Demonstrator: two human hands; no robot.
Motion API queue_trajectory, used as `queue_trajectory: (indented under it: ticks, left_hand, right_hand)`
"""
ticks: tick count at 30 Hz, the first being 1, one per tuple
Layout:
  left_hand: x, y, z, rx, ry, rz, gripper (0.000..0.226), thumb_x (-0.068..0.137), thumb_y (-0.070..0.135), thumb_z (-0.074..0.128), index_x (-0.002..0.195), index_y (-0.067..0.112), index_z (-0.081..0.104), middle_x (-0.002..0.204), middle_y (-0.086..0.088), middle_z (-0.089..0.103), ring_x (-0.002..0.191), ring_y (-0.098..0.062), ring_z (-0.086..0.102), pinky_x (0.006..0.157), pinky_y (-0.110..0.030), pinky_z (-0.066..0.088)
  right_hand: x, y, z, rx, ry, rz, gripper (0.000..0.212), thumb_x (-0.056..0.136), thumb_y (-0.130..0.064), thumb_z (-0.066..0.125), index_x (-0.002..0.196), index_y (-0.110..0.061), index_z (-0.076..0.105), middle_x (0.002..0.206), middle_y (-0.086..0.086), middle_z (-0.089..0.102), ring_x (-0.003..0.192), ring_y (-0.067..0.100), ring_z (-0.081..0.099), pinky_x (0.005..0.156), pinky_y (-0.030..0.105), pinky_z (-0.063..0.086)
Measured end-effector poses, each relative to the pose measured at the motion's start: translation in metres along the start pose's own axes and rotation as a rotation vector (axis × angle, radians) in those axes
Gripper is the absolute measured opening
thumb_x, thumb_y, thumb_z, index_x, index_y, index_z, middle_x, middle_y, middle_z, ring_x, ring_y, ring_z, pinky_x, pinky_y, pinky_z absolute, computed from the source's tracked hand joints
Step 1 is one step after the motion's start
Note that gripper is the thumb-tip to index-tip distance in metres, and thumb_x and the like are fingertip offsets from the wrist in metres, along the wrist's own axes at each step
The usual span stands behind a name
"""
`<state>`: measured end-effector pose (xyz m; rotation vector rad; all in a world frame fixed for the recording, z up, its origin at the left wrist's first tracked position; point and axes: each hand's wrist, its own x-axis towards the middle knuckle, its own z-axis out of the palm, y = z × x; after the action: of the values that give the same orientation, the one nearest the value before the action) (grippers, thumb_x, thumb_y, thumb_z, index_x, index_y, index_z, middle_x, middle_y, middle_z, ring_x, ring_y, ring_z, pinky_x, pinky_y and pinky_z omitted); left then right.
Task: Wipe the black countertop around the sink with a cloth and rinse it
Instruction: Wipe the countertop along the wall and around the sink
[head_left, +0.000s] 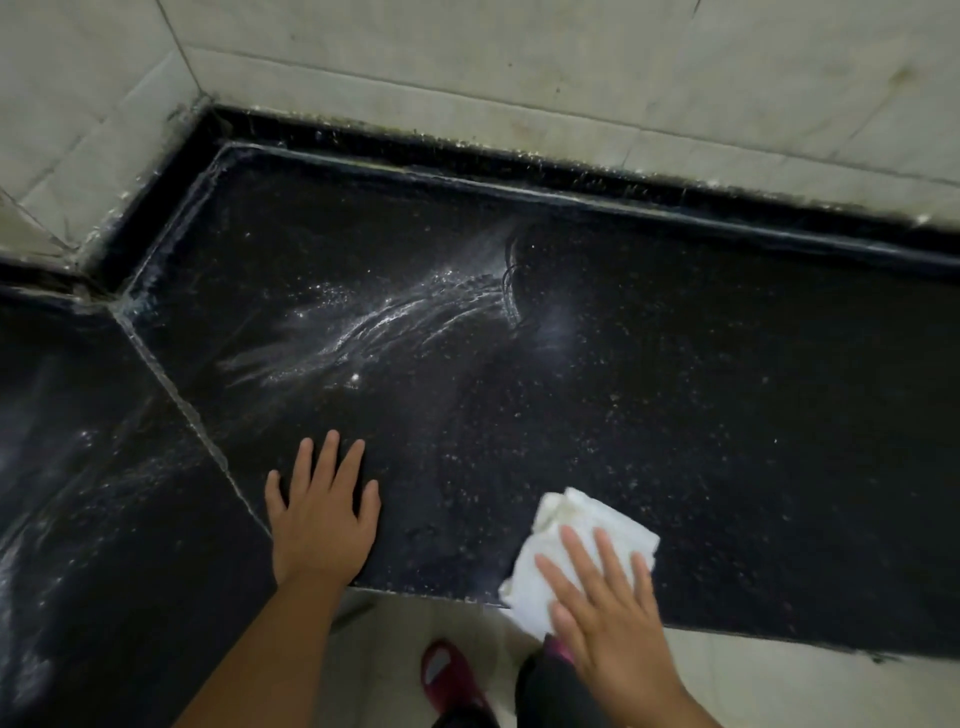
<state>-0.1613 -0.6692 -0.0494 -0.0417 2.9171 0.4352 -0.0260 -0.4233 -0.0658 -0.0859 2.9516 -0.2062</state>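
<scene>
Currently the right hand (602, 597) presses flat, fingers straight, on the white cloth (571, 540) at the black worktop (675, 389) front edge, left hand (322, 514) spread flat beside; firm overlapping strokes toward the wet streaks (374, 322) would serve best.

A home kitchen corner: speckled black stone countertop (649, 374) against pale tiled walls (519, 62)
</scene>
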Motion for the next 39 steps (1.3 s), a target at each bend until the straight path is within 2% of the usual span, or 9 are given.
queue_trajectory:
  ticks: [4, 6, 9, 11, 15, 23, 28, 33, 39]
  left_hand:
    - [0.0, 0.003, -0.003, 0.009, -0.013, 0.004, 0.05, 0.097, 0.037, 0.029, 0.145, 0.026, 0.02, 0.155, 0.001, 0.009, 0.143, -0.018, -0.002, 0.113, -0.045, -0.004]
    - [0.0, 0.002, -0.004, 0.024, -0.031, -0.001, 0.051, 0.097, 0.038, 0.026, 0.146, 0.027, 0.016, 0.155, 0.002, 0.005, 0.143, -0.017, -0.005, 0.113, -0.045, -0.005]
    - [0.001, 0.001, -0.003, 0.054, -0.046, -0.007, 0.051, 0.097, 0.04, 0.022, 0.146, 0.029, 0.011, 0.156, 0.004, 0.0, 0.142, -0.016, -0.01, 0.113, -0.044, -0.006]
    - [0.001, 0.002, -0.003, 0.052, -0.049, -0.014, 0.051, 0.097, 0.04, 0.023, 0.146, 0.029, 0.011, 0.156, 0.005, 0.0, 0.142, -0.016, -0.009, 0.113, -0.044, -0.007]
    - [0.002, 0.003, -0.004, 0.024, -0.015, -0.015, 0.051, 0.097, 0.037, 0.03, 0.145, 0.027, 0.019, 0.155, 0.003, 0.006, 0.143, -0.017, -0.004, 0.113, -0.044, -0.006]
    - [-0.002, 0.002, -0.004, 0.032, -0.032, -0.007, 0.05, 0.097, 0.038, 0.027, 0.145, 0.028, 0.016, 0.156, 0.003, 0.005, 0.143, -0.016, -0.005, 0.113, -0.045, -0.004]
    - [-0.004, 0.008, -0.005, 0.025, -0.009, -0.013, 0.05, 0.098, 0.035, 0.029, 0.145, 0.025, 0.019, 0.155, 0.001, 0.008, 0.143, -0.018, -0.001, 0.113, -0.045, -0.002]
    - [-0.007, 0.022, -0.01, 0.093, -0.011, 0.043, 0.048, 0.098, 0.029, 0.028, 0.145, 0.018, 0.023, 0.155, -0.002, 0.01, 0.143, -0.018, 0.002, 0.113, -0.046, 0.004]
    - [-0.012, 0.061, -0.001, 0.054, -0.035, 0.204, 0.046, 0.098, 0.028, 0.034, 0.142, 0.017, 0.031, 0.154, -0.005, 0.014, 0.143, -0.02, 0.004, 0.113, -0.045, 0.007]
  right_hand:
    - [0.007, 0.044, -0.027, -0.014, -0.031, 0.424, 0.056, 0.092, -0.055, -0.01, 0.143, -0.039, 0.007, 0.156, -0.005, 0.005, 0.143, 0.022, 0.001, 0.107, 0.057, 0.018]
    - [0.041, 0.041, -0.043, 0.078, -0.204, 0.584, 0.052, 0.09, -0.058, -0.008, 0.139, -0.041, -0.012, 0.155, -0.002, -0.015, 0.143, 0.028, -0.012, 0.112, 0.058, 0.007]
    - [0.097, 0.001, -0.042, 0.112, -0.245, 0.413, 0.081, 0.072, -0.07, -0.024, 0.145, -0.035, -0.012, 0.15, -0.005, -0.028, 0.14, 0.033, -0.02, 0.11, 0.058, -0.005]
    - [0.108, -0.041, -0.026, 0.037, -0.158, 0.196, 0.096, 0.07, -0.067, -0.033, 0.148, -0.028, 0.008, 0.154, -0.003, -0.013, 0.142, 0.036, -0.008, 0.109, 0.058, -0.001]
    - [0.073, -0.086, 0.0, 0.014, 0.014, -0.073, 0.047, 0.099, -0.046, 0.006, 0.13, -0.033, 0.039, 0.144, -0.001, 0.031, 0.144, 0.025, -0.008, 0.108, 0.049, 0.006]
    - [0.01, 0.008, 0.007, -0.055, 0.113, 0.189, 0.048, 0.098, -0.047, 0.006, 0.146, -0.041, 0.005, 0.156, -0.01, -0.009, 0.144, 0.016, -0.01, 0.112, 0.04, -0.001]
    - [-0.029, 0.068, -0.014, 0.066, -0.004, 0.555, 0.055, 0.096, -0.051, 0.001, 0.137, -0.034, 0.033, 0.141, 0.012, 0.039, 0.128, 0.035, 0.028, 0.084, 0.059, 0.044]
    - [-0.008, 0.124, -0.055, 0.171, -0.057, 0.862, 0.05, 0.098, -0.045, 0.016, 0.146, -0.038, 0.005, 0.156, 0.003, -0.007, 0.142, 0.031, -0.003, 0.113, 0.049, 0.01]
    - [0.058, 0.165, -0.08, 0.291, -0.038, 1.04, 0.05, 0.099, -0.045, 0.013, 0.147, -0.036, 0.003, 0.156, 0.0, -0.014, 0.141, 0.033, -0.013, 0.113, 0.052, -0.003]
